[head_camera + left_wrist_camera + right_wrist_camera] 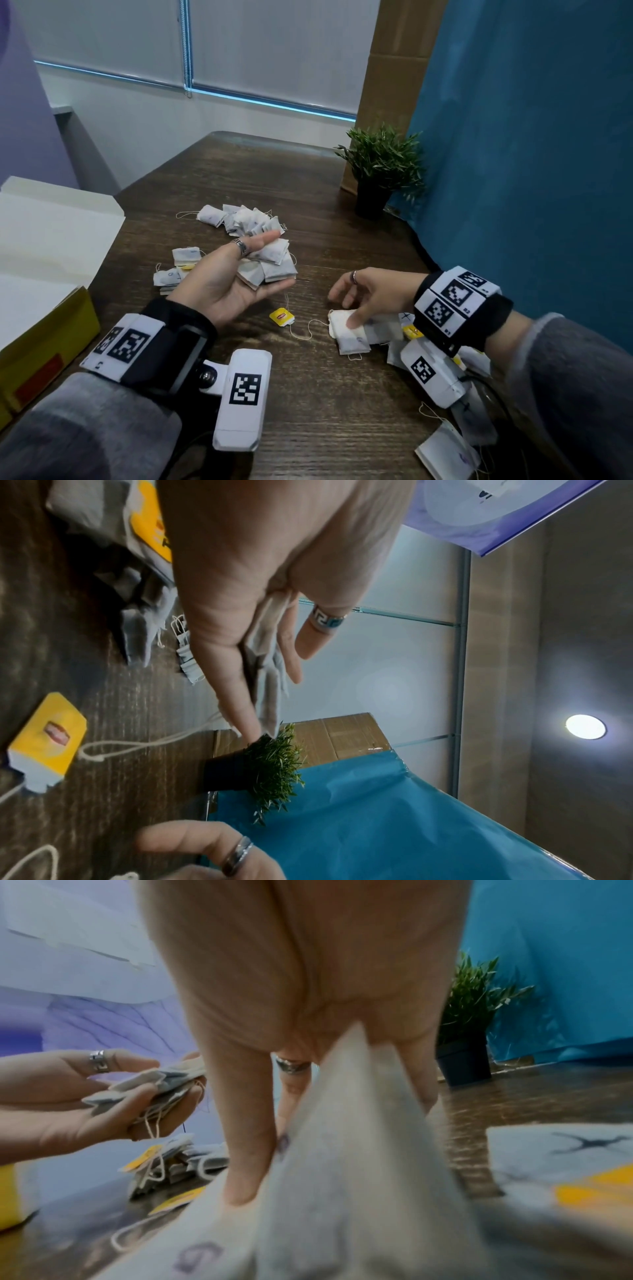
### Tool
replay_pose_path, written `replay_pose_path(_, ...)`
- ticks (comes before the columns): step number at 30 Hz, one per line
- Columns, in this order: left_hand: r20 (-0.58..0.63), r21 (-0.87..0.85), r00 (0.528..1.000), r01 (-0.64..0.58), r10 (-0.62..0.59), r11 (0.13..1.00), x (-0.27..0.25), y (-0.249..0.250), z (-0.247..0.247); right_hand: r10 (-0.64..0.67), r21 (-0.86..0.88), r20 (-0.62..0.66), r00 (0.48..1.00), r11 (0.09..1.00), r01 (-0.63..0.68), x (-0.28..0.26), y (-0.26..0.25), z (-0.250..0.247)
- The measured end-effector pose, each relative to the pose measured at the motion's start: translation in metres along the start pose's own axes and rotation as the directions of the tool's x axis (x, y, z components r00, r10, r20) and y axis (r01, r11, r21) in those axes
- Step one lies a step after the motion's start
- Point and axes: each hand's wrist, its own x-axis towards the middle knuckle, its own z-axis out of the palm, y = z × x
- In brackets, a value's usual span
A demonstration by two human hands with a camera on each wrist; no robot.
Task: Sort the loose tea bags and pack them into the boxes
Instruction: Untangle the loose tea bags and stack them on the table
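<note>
Closest to my head camera sit the two wrist rigs with their black-and-white markers, and past them my left hand (228, 284) lies palm up over the middle of the dark wooden desk (318, 394), fingers and thumb curled loosely round a stack of tea bags (270, 263). My right hand (366, 294) reaches down near the desk's right edge, thumb and fingertips pinching a tea bag (346, 334) that rests on the wood among other loose ones. Between my hands lies a yellow tag (281, 316) on its string. A heap of loose tea bags (243, 219) sits further toward the far edge, a smaller cluster (174, 270) left of my palm. At the left edge stands an open yellow box (44, 335) with its white lid flap raised, and a potted plant (380, 171) stands by the far right corner against a blue sheet (531, 137). From the left wrist, my fingers (240, 631) clamp the grey bags edge-on, the yellow tag (48, 737) lying on the wood below. From the right wrist, my fingers (246, 1110) press down on a blurred tea bag (342, 1177) filling the foreground, and my left hand (68, 1096) holds its stack (154, 1088) above the desk.
</note>
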Motion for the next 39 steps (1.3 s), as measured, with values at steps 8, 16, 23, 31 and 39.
replay_pose_path(8,-0.008,-0.025,1.0,0.012,-0.013,1.0,0.0,0.002,-0.003,-0.073,0.506,-0.124,0.99,0.853,0.127,-0.004,0.003,-0.008)
replay_pose_path(16,0.014,-0.038,0.999,0.038,-0.037,0.999,0.001,0.004,-0.006,0.129,0.836,-0.226,0.965,0.534,0.125,0.005,0.011,-0.01)
replay_pose_path(23,0.03,-0.007,0.999,0.024,-0.024,1.0,0.002,0.004,-0.005,0.257,0.544,-0.431,0.865,0.839,0.022,0.02,0.025,-0.023)
replay_pose_path(31,0.102,0.126,0.995,-0.035,0.023,0.991,-0.002,0.002,-0.002,0.084,0.214,-0.518,0.851,0.976,0.034,0.019,-0.002,-0.031)
replay_pose_path(39,0.173,0.283,0.975,-0.188,0.143,0.94,-0.005,-0.012,0.005,-0.173,0.606,-0.291,0.941,0.728,0.321,0.007,-0.056,0.008)
